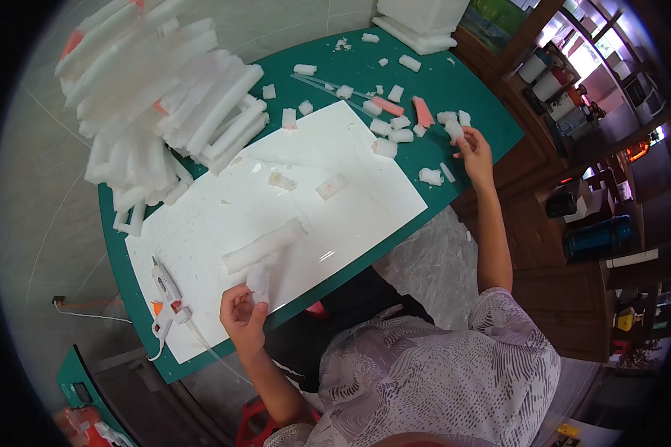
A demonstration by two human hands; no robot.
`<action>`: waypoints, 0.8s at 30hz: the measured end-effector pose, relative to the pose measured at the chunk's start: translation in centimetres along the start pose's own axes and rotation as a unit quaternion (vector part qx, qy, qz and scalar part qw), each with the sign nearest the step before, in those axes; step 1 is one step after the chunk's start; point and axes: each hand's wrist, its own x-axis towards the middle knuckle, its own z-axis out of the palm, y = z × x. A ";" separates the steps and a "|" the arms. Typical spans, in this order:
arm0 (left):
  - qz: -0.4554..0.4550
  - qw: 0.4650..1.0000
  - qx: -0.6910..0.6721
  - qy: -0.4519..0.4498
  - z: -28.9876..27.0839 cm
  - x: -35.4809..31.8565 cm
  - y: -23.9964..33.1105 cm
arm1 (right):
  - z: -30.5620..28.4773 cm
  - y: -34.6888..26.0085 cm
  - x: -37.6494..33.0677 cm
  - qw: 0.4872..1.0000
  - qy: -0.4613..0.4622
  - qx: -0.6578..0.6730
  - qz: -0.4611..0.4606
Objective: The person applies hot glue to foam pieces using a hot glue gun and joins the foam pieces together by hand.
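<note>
My left hand [242, 316] holds a small white foam piece [259, 283] at the near edge of the white sheet [350, 160], just below a long white foam bar [265, 246]. My right hand [476, 153] is stretched out to the far right of the green table [492, 112], its fingers closed on a small white foam block [455, 130]. Several more foam blocks [392, 132] and a pink one [423, 112] lie scattered close to that hand.
A white glue gun [167, 296] lies on the sheet's left corner, its cord trailing off the table. A big pile of long foam strips [160, 100] covers the table's far left. White foam slabs [421, 22] sit at the far edge. Wooden shelving [574, 97] stands on the right.
</note>
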 end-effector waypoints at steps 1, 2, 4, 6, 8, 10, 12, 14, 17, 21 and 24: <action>0.000 1.000 0.000 0.000 0.1 0.0 0.1 | 0.1 -0.1 -0.1 0.995 -0.007 0.098 0.006; -0.002 1.000 0.000 0.001 0.2 0.0 0.2 | 0.2 -0.3 -0.2 0.995 -0.008 0.099 0.006; -0.004 1.000 0.000 0.002 0.2 0.1 0.2 | 0.4 -0.5 -0.3 0.993 -0.013 0.120 0.010; -0.003 1.000 -0.008 -0.005 0.2 0.1 0.1 | 0.4 -0.4 -0.4 0.990 -0.017 0.139 0.014; -0.004 1.000 -0.007 -0.005 0.1 0.0 0.1 | 0.4 0.0 -0.3 0.987 -0.021 0.157 0.018; -0.004 1.000 -0.006 -0.004 0.1 0.0 0.1 | 0.3 0.4 -0.2 0.990 -0.043 0.135 0.016; -0.006 1.000 -0.014 -0.003 0.2 0.0 0.1 | 0.5 0.5 -0.1 0.990 -0.044 0.135 0.015; -0.006 1.000 -0.011 -0.005 0.1 0.0 0.1 | 0.7 0.5 -0.2 0.990 -0.044 0.135 0.014; -0.005 1.000 -0.011 -0.009 0.1 0.0 0.1 | 0.9 0.6 -0.2 0.990 -0.042 0.135 0.012; -0.002 1.000 -0.020 -0.014 0.2 0.1 0.2 | 1.2 0.7 -0.2 0.991 -0.040 0.126 0.004; 0.001 1.000 -0.023 -0.017 0.2 0.1 0.2 | 1.4 0.7 -0.2 0.993 -0.035 0.117 0.004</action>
